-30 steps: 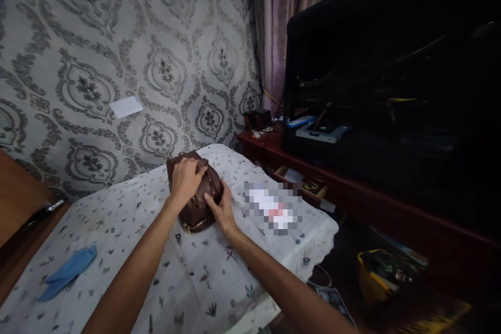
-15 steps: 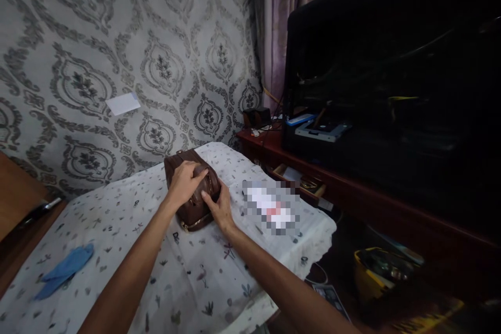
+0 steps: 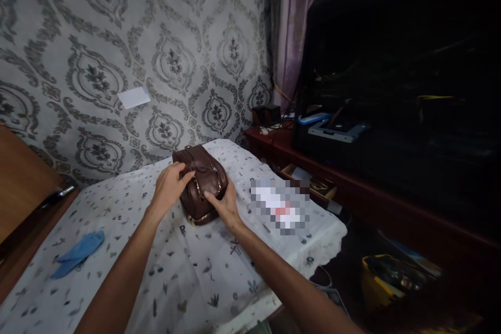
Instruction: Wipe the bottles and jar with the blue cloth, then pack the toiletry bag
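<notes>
A dark brown leather bag (image 3: 205,180) with gold-coloured zips lies on a white patterned cloth (image 3: 188,282). My right hand (image 3: 227,206) grips its right side, thumb pressed on the front face and fingers behind the edge. At the bag's left side is my left hand (image 3: 169,188), thumb and fingertips apart over the edge near a front zip. Whether those fingertips touch the leather is hard to tell. A small flap shows on the upper part of the bag between the two zips.
A blue cloth (image 3: 80,253) lies at the left of the table. Right of the bag is a blurred-out white and red item (image 3: 279,209). A dark red desk (image 3: 270,143) with a partly open drawer (image 3: 309,180) and a large black screen (image 3: 391,73) stand at the right.
My left hand has drawn back leftward off the bag's flap, uncovering it and the front zips. My right hand keeps its hold. The view has shifted slightly left.
</notes>
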Motion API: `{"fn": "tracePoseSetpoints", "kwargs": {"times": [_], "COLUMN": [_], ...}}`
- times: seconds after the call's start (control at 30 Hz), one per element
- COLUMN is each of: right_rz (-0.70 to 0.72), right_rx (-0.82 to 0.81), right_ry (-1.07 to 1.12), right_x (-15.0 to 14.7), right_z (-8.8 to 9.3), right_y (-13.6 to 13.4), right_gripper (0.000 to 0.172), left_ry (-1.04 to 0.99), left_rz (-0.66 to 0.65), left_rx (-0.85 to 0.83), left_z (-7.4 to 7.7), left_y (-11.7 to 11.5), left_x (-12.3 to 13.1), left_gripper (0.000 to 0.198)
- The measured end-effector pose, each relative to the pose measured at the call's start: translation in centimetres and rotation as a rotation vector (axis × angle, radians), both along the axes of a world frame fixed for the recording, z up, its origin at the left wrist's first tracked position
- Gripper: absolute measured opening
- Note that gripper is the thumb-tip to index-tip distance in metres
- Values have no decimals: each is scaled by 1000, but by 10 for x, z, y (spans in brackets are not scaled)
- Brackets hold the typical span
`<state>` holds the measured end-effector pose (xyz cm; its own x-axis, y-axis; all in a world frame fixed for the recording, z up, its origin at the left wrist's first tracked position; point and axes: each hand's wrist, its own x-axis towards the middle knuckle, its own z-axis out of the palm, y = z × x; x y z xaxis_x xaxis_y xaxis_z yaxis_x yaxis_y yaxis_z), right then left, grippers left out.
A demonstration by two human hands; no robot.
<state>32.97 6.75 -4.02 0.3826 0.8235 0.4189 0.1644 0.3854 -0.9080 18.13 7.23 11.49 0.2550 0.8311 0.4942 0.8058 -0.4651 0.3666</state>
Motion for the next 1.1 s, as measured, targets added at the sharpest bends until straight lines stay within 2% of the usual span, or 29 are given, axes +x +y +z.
{"fn": "tracePoseSetpoints", "kwargs": {"times": [0.17,0.3,0.43,0.63,0.93,1.1], "right_rz": [-1,-6,3,-17,-48,-49], "right_rx": [-2,13,14,-48,-52,-30], "right_ry": [-28,-43,-25,-11,-50,-38], "right_x": [0,-1,-3,-5,-10,-9], "right_z": [0,0,0,2,5,3], "right_y": [0,0,0,-1,-1,0], "right_gripper": [95,92,93,116,114,115], "left_ry": [-168,-199,-184,-142,-138,-33], "left_rz": [-33,-77,-127,-112,-111,-96], "left_rx": [-52,-78,-85,-64,-91,-42], "left_z": [-7,-8,-8,-6,-8,-8], "left_y": [-1,-6,-15,-20,-18,-28], "left_x": [2,3,3,5,4,7], "left_gripper": [22,24,30,32,30,27]}}
